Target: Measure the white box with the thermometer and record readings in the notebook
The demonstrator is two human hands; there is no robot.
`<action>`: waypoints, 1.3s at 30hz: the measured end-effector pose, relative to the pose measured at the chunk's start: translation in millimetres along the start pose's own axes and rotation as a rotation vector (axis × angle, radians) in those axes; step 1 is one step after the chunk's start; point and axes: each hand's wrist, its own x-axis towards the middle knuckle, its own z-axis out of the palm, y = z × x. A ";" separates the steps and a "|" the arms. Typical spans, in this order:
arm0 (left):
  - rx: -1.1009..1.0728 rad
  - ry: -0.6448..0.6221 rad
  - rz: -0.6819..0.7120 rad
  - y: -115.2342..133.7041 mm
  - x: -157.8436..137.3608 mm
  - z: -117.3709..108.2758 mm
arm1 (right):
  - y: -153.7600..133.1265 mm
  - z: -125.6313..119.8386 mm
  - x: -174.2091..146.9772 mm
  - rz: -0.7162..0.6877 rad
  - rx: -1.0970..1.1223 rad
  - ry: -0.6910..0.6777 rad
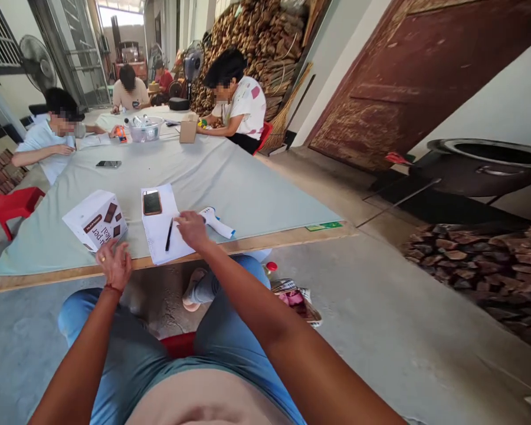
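Working at a cloth-covered table (256,195), a seated person spreads both bare hands well apart in the head camera's view. At left of centre, the left hand (114,264) shows parted, curled fingers at the lower edge of a tilted white box (98,224); a firm grip is not evident. Near the frame's middle, the right hand (192,229) hovers between a black pen (169,235) on white paper (159,251) and a white handheld device (223,226); whether its bent fingers hold anything cannot be told. Handling the box appears the step in hand; shifting it would call for a surer left-hand hold.
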 end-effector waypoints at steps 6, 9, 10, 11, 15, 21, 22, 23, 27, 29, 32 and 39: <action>-0.144 -0.459 0.150 3.2 22.3 22.6 | -18.2 3.7 25.8 -0.324 -0.115 -0.260; -0.143 -0.531 0.109 0.8 18.8 30.9 | -3.8 0.8 20.6 -0.347 -0.050 -0.221; -0.131 -0.551 0.098 1.0 16.4 32.9 | -0.4 0.8 16.2 -0.306 0.014 -0.176; -0.117 -0.565 0.090 1.9 13.8 34.8 | 1.2 1.3 10.9 -0.240 0.106 -0.117; -0.084 -0.600 0.037 9.6 3.1 42.8 | -14.3 10.3 -13.3 0.118 0.726 0.186; 0.057 -0.652 -0.043 25.5 -3.4 44.8 | -62.8 33.2 -48.2 0.329 1.304 0.096; 0.078 -0.672 -0.044 28.5 -3.2 42.4 | -67.4 36.8 -52.5 0.349 1.277 0.068; 0.097 -0.694 -0.042 31.4 -2.6 39.4 | -70.6 40.2 -55.8 0.360 1.239 0.051; 0.181 -0.786 -0.034 41.0 2.5 25.7 | -73.9 50.1 -60.3 0.338 1.163 0.075; 0.224 -0.823 -0.040 44.4 5.9 20.5 | -72.5 53.2 -59.5 0.326 1.164 0.136; 0.270 -0.878 -0.054 48.1 9.6 16.0 | -69.7 57.6 -58.9 0.300 1.148 0.226; 0.275 -0.977 -0.061 51.2 15.4 11.9 | -65.1 65.8 -62.1 0.198 1.081 0.227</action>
